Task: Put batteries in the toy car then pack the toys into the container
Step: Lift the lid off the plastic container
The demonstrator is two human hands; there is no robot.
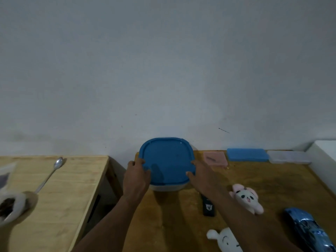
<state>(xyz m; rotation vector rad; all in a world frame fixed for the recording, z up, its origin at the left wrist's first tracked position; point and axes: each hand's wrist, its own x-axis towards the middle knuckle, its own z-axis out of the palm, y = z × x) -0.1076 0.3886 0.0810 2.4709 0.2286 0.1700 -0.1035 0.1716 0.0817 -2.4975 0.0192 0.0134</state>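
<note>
A clear container with a blue lid (166,159) stands at the back of the darker wooden table, against the wall. My left hand (136,176) grips the lid's left edge and my right hand (201,174) grips its right edge. A blue toy car (307,230) lies at the table's right front. A pink-and-white plush toy (247,198) lies right of my right forearm. A white plush toy (225,240) is partly hidden under that forearm. A black remote-like item (208,207) lies below the container, partly covered by my arm.
At the back right lie a pink box (215,158), a blue box (247,154) and a clear box (289,157). A lighter wooden table (63,197) on the left holds a long spoon (49,174) and a bowl (13,206). A gap separates the tables.
</note>
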